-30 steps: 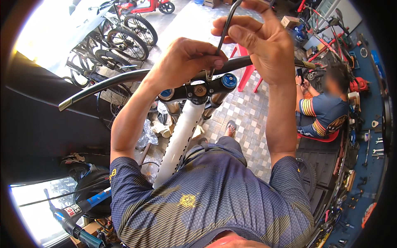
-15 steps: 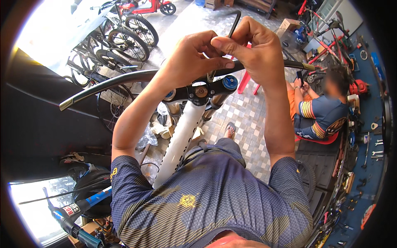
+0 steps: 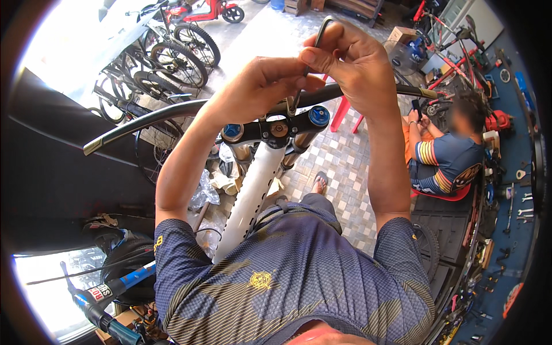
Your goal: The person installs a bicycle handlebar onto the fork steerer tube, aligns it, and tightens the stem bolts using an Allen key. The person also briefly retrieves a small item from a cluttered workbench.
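A dark L-shaped hex key (image 3: 324,30) is pinched between the thumb and fingers of my right hand (image 3: 365,72). Its long leg points down toward the fingertips of my left hand (image 3: 250,86). Those fingers are closed together around the key's lower end, and whatever they grip is hidden. Both hands are above a black handlebar (image 3: 164,113). Below them is the black stem and fork crown (image 3: 279,131), with a blue fork cap (image 3: 319,115) on the right and another blue cap (image 3: 232,132) on the left. A white bike frame tube (image 3: 250,187) runs from there toward my body.
Several parked bikes (image 3: 178,60) stand at the far left. On the right a seated person (image 3: 454,144) holds a phone. A tool board (image 3: 517,195) lines the right edge. Plastic wrapping (image 3: 204,192) lies left of the frame, above a blue bike tube (image 3: 138,274).
My right hand has tilted the hex key, its bent end shifting slightly left and down. My left hand has drawn a little left and lower, uncovering more of the left fork cap.
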Motion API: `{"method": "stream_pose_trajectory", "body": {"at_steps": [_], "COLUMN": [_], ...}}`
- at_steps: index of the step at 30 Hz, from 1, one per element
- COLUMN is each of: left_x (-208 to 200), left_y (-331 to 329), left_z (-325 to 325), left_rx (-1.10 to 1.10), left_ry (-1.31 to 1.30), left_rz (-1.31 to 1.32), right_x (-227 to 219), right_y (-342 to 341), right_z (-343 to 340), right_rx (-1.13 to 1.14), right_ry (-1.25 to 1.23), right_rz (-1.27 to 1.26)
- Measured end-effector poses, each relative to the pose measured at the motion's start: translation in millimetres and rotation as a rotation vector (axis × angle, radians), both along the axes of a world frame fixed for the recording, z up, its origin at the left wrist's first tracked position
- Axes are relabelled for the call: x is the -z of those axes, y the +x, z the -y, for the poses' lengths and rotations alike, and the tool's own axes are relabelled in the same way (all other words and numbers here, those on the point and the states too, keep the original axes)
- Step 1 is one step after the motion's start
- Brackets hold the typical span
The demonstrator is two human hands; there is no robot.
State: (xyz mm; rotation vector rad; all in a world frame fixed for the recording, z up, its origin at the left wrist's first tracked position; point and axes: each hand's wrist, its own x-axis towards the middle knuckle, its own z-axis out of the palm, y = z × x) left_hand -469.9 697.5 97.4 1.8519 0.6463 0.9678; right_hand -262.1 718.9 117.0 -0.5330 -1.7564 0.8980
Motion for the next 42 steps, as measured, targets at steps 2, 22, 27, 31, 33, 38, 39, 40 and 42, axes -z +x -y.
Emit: {"method": "stream_pose_trajectory", "body": {"at_steps": [2,22,27,31,33,38,39,40,42], "left_x": [-3.6,-24.8,-11.7,-4.3,-3.7,-0.1,-0.7,-1.8,-1.8], "left_y": [4.1,-15.8,-24.8,-29.9,-29.0,-29.0,-30.2,-32.0,-34.5], "left_z": [4.5,37.4,38.6,37.2,37.2,35.8,36.5,37.6,39.4], "left_rx": [-0.087,-0.425,-0.454,-0.439,-0.414,-0.415,-0.381,-0.347,-0.290], "left_ry": [0.037,0.125,0.084,0.088,0.075,0.011,0.024,0.037,0.027], "left_rz": [-0.077,0.004,0.007,0.028,0.059,-0.027,-0.024,-0.022,0.015], "right_x": [3.8,-37.0,-22.8,-26.0,-26.1,-21.8,-19.7,-17.8,-14.3], "right_y": [-6.3,-30.5,-43.0,-46.4,-46.9,-44.8,-45.3,-46.1,-47.9], "right_z": [2.2,14.5,5.4,8.8,9.8,10.1,12.2,13.6,13.8], "right_rx": [0.008,-0.211,-0.193,-0.205,-0.165,-0.147,-0.135,-0.122,-0.090], "right_ry": [-0.014,0.145,0.126,0.130,0.133,0.084,0.082,0.079,0.141], "right_rz": [-0.103,0.034,0.052,0.121,0.115,0.103,0.102,0.101,0.088]}}
